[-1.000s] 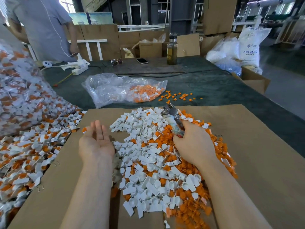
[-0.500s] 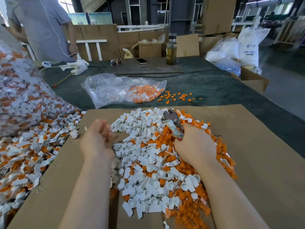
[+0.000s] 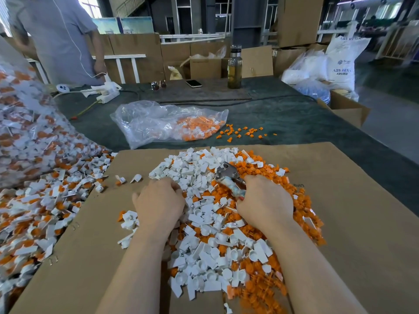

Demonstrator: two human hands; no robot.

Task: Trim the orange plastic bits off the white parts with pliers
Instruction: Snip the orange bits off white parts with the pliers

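A heap of trimmed white parts (image 3: pixel 204 225) lies mid-cardboard, with cut orange bits (image 3: pixel 260 168) piled along its right side. My left hand (image 3: pixel 158 200) is palm down on the heap's left edge. Its fingers curl into the white parts and the fingertips are buried. My right hand (image 3: pixel 265 200) grips the handles of the pliers (image 3: pixel 229 175), whose metal jaws point up and left over the heap. Untrimmed white-and-orange parts (image 3: pixel 34 211) spread over the table at the left.
The cardboard sheet (image 3: pixel 351 223) covers the near table. A large clear bag of untrimmed parts (image 3: pixel 22 132) bulges at the left. Behind lie a bag with orange bits (image 3: pixel 170 123), loose orange bits (image 3: pixel 244 132), a bottle (image 3: pixel 234 69) and a phone (image 3: pixel 193 83). A person (image 3: pixel 59 37) stands back left.
My left hand turned from palm up and open to palm down and moved right onto the white heap, fingers curling in. A few parts now lie where it was. The right hand stayed put.
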